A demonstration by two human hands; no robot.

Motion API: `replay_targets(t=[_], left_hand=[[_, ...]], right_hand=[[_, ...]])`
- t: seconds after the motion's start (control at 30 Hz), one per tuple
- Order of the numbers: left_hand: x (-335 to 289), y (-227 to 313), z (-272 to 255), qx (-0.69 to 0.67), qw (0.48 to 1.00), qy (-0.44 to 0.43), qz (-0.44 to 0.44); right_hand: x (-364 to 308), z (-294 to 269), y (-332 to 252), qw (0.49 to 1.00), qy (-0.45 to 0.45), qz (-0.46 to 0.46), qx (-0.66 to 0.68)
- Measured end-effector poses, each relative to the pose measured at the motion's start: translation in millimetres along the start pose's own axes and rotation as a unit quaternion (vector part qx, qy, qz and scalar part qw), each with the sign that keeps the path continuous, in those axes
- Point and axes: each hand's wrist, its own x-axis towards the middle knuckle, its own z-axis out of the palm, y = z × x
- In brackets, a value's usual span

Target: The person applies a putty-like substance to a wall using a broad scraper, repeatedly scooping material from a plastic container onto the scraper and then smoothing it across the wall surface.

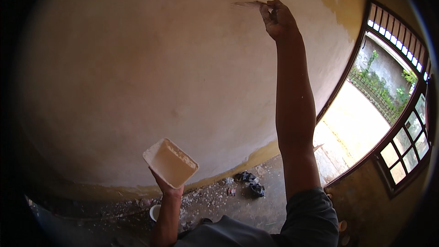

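My right hand (pixel 279 20) is raised high against the wall (pixel 151 77), closed round a thin flat tool that looks like a putty knife (pixel 248 4). The tool is seen nearly edge-on, its tip pointing left at the wall, and its handle is mostly hidden by my fingers. Low and to the left, my left hand (pixel 170 187) supports a rectangular tub (pixel 183 154) from underneath. Pale cream material lies inside the tub, with crusted white smears along its walls. Most of my left fingers are behind the tub.
Yellow patches (pixel 340 7) border the wall's whitish coat at upper right and along the bottom. Pale chips litter the floor (pixel 270 206), with crumpled black plastic (pixel 256 188) and a white bucket (pixel 155 212). An open doorway (pixel 361 110) and a paned window (pixel 407 139) are at right.
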Motion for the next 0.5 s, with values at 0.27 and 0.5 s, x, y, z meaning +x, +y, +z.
replay_targets(t=[0.27, 0.5], left_hand=[[-3.6, -3.9, 10.6, 0.01, 0.998, 0.029, 0.056], [-18.0, -14.4, 47.4, -0.01, 0.998, 0.034, 0.051]], right_hand=[[186.3, 40.8, -69.1, 0.989, -0.074, 0.095, -0.082], [193.0, 75.1, -170.9, 0.994, -0.007, -0.056, -0.095]])
